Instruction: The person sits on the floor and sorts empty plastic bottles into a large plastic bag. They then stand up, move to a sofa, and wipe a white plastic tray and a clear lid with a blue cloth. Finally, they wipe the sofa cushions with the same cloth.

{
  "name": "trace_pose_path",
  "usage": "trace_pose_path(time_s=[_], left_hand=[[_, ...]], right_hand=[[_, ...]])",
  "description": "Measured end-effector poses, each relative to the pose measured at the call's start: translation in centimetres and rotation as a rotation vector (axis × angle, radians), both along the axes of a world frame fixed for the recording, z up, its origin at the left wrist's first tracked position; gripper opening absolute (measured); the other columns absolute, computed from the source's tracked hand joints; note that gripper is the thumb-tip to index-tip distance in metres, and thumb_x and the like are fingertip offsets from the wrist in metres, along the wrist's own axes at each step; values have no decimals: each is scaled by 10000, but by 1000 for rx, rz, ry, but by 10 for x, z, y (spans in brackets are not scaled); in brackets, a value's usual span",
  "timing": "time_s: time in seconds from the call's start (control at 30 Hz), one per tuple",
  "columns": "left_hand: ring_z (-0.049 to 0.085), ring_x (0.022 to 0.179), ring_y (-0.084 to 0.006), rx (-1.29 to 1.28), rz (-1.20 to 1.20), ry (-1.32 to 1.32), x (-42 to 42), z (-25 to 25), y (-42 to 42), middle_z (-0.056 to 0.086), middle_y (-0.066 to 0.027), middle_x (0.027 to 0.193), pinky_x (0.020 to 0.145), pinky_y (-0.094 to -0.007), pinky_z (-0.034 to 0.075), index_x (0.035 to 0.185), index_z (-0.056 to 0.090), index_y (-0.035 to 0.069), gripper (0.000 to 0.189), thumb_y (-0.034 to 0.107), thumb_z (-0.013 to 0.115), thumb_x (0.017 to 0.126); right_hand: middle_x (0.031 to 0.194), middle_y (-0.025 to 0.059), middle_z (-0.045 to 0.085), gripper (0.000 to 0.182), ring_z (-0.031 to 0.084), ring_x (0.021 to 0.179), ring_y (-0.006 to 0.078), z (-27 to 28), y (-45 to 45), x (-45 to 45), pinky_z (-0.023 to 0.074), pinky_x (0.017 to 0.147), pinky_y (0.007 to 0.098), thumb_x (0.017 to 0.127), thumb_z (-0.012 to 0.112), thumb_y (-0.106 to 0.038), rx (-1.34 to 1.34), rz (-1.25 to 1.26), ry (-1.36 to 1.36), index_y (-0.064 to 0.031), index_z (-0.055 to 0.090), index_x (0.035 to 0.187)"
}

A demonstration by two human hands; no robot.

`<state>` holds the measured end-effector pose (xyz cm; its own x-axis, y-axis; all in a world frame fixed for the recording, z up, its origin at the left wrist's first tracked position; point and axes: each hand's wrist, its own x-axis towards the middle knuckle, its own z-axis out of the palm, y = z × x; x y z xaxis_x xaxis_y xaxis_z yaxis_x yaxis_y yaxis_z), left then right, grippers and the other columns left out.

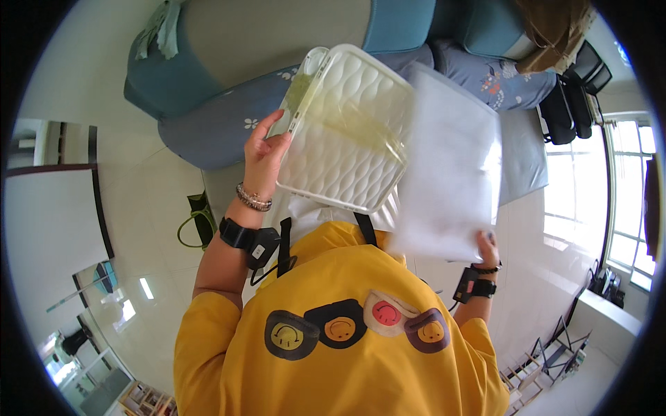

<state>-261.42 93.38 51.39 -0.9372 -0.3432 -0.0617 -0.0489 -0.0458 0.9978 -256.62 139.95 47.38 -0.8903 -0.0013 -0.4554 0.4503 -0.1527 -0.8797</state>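
Observation:
My left hand (264, 158) grips the left edge of a white plastic box (338, 166), its thumb by the rim. Rows of raised waves cover the box's broad face, and a yellowish sheen crosses its middle. Along the upper left side a pale green part (298, 93) shows. The lower right corner of a frosted, translucent plastic sheet or bag (452, 166) is pinched in my right hand (487, 248). Motion blurs this sheet, and it overlaps the box's right edge in the picture. Whether the two touch, I cannot tell.
A blue and grey sofa (281, 31) stretches across the far side, with a brown paper bag (554, 31) at its right. A dark bag with a green handle (202, 218) rests on the tiled floor (151, 197) at left. Black chairs (567, 109) stand near the window.

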Motion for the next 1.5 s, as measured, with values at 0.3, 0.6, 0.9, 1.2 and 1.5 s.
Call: trace_pose_path(time_s=[0.3,0.6,0.9,1.2,1.5], left_hand=[[479,777,-57,-131,-140,-292,55,-25,-51,550,-10,959,693,-201,407,1303,306,10,608,211,608,816],[233,1267,-166,-204,-279,15,47,-20,-13,248,-94,1390,1018,-299,211,1368,159,46,574,187,456,898],[291,1237,-179,-287,-202,72,42,-31,-12,294,-113,1362,999,-291,247,1357,198,38,550,203,452,897],[387,1119,-137,-102,-43,31,38,-38,-13,385,-82,1280,936,-262,310,1343,234,33,533,233,452,900],[397,1140,-152,188,115,-42,38,-42,-38,392,-69,1282,970,-283,314,1325,275,29,467,277,342,934]], right_hand=[[844,81,605,525,595,752,229,-86,-20,-103,499,704,360,802,535,-494,-241,-119,-450,-17,536,1021],[994,54,592,213,552,837,112,30,-176,-129,438,738,236,875,505,-150,-114,-32,481,-29,571,1038],[1393,114,241,623,218,1280,312,18,-350,-86,192,1004,510,728,567,-257,804,609,1203,-123,343,1294],[1415,160,162,573,129,1312,323,-58,-295,-130,149,1024,481,814,451,-230,871,297,750,-120,264,1344],[1389,71,269,619,298,1254,224,-51,-302,-59,234,1019,392,758,568,-343,567,1404,1535,-133,345,1296]])
